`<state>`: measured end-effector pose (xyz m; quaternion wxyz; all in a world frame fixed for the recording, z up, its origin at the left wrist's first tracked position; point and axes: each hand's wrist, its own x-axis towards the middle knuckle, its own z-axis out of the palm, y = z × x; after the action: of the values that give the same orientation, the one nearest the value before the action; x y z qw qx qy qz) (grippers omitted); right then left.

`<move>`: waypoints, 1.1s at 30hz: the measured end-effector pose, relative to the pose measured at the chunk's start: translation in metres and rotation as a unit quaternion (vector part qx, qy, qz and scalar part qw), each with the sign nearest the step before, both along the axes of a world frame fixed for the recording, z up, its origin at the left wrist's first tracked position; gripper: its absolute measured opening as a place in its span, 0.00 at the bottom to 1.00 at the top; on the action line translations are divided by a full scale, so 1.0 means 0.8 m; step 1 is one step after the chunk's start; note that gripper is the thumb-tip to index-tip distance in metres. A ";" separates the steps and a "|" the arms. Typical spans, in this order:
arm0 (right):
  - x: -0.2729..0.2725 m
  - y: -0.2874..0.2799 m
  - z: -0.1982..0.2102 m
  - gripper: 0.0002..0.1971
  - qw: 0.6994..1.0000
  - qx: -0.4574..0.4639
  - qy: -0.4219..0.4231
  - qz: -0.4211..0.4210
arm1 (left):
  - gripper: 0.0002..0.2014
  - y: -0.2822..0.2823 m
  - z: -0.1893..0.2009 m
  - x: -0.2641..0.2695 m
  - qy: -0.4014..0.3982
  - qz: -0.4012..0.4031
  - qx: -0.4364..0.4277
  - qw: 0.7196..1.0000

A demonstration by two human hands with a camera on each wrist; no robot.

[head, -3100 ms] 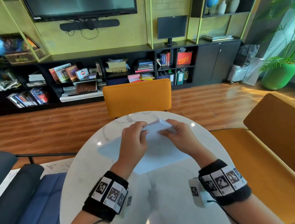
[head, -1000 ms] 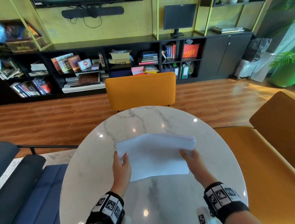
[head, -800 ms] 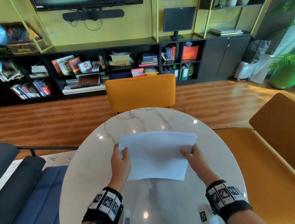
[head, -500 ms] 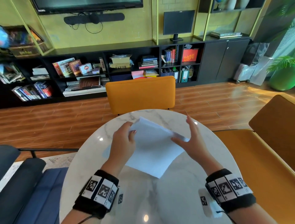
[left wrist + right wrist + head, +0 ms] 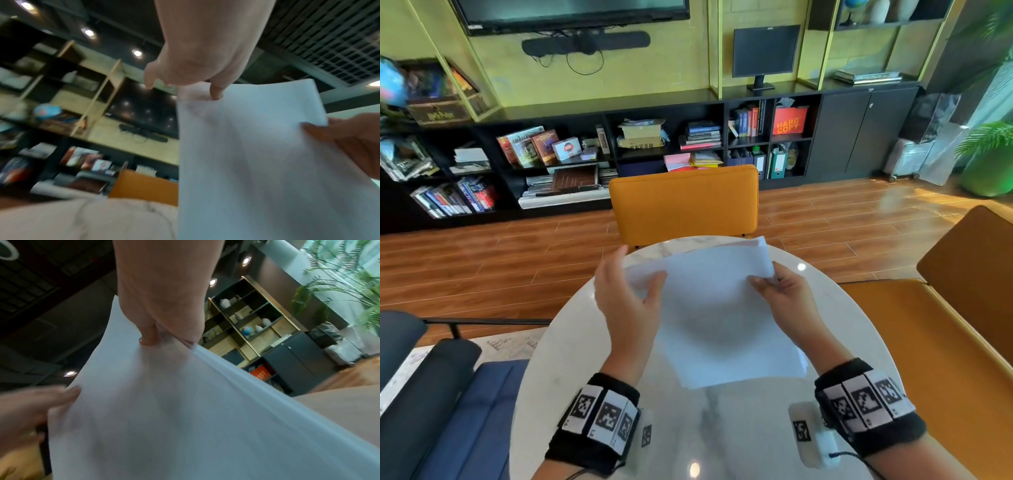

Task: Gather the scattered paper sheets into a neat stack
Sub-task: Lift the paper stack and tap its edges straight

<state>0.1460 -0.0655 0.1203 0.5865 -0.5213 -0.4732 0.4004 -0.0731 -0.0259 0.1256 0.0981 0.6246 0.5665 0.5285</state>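
Note:
A stack of white paper sheets [image 5: 719, 308] is held up, tilted, over the round marble table [image 5: 585, 359], with its lower edge near the tabletop. My left hand [image 5: 642, 265] grips the stack's upper left edge, thumb on the front and fingers behind. My right hand [image 5: 765, 279] pinches the upper right corner. The left wrist view shows the paper stack [image 5: 257, 162] with my left thumb at its top edge. In the right wrist view my right thumb presses into the paper stack [image 5: 164, 418], which sags below it. The sheets' edges look roughly aligned.
An orange chair [image 5: 685, 205] stands just beyond the table's far rim. An orange bench [image 5: 928, 359] runs along the right side and a dark blue seat [image 5: 465, 411] sits at the left. Black bookshelves [image 5: 585, 154] line the far wall.
The stack has turned from corner-down to a squarer hold. My right hand, flat against its edge half a second ago, now pinches the upper right corner; my left hand shifted along the left edge.

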 end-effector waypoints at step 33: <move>0.007 -0.007 -0.123 0.16 0.992 -0.124 0.001 -0.010 | 0.05 -0.021 -0.109 0.025 -0.270 -0.116 -0.190 0.937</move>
<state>0.1514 -0.0713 0.0222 0.5220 -0.5945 -0.4137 0.4505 -0.0535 -0.0429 0.0386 0.4248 0.4892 0.5322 0.5450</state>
